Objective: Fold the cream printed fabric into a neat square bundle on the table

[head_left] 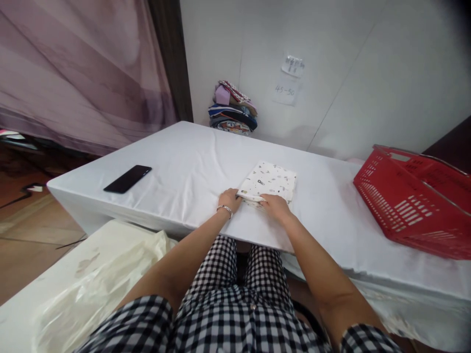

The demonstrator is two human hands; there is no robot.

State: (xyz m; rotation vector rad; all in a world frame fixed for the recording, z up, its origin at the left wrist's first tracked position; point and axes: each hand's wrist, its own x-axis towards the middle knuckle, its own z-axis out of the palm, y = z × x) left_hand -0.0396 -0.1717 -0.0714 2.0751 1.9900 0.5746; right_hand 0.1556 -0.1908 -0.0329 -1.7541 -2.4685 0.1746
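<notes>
A folded white cloth [270,179] with a small scattered print lies on the white-covered table [191,166] in front of me. At its near left corner is my left hand [230,199], a bracelet on the wrist, its fingers closed on the edge. My right hand [275,207] grips the near edge further right, the thumb on top and the other fingers hidden. Several layers show along the near side of the cloth.
A black phone [128,179] lies on the table's left part. To the right stands a red plastic basket [412,201]. Folded clothes [233,110] are stacked by the wall, near paper notes [286,90]. A plastic bag [106,284] lies on a white surface at lower left.
</notes>
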